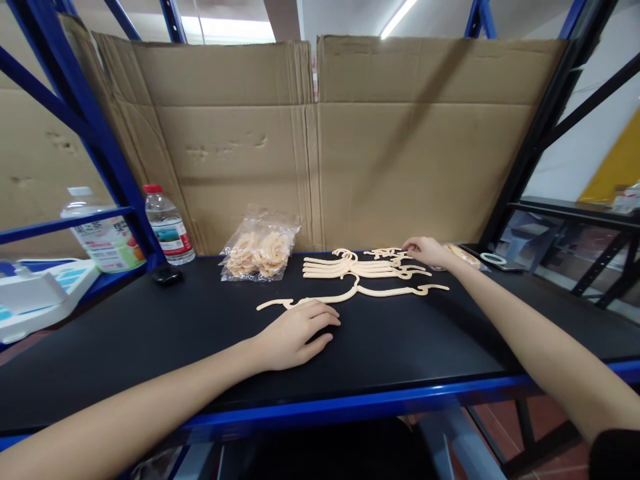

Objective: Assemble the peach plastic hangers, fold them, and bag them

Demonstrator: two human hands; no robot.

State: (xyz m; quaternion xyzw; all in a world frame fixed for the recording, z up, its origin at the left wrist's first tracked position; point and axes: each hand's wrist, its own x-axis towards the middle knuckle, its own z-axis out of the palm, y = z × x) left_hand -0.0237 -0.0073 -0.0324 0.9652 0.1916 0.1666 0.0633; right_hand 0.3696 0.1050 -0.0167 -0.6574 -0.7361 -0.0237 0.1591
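My left hand lies palm down on the black shelf top, fingers loosely spread, its fingertips touching one cream plastic hanger that lies flat and apart from the rest. My right hand reaches to the back of the shelf, fingers curled over small cream hanger pieces. A stack of several cream hangers lies just in front of that hand. What the right fingers grip, if anything, is hidden.
A clear bag of cream rings sits left of the hangers. A water bottle, a larger bottle and a small black object stand at the left. Cardboard sheets back the shelf. A white ring lies at the right.
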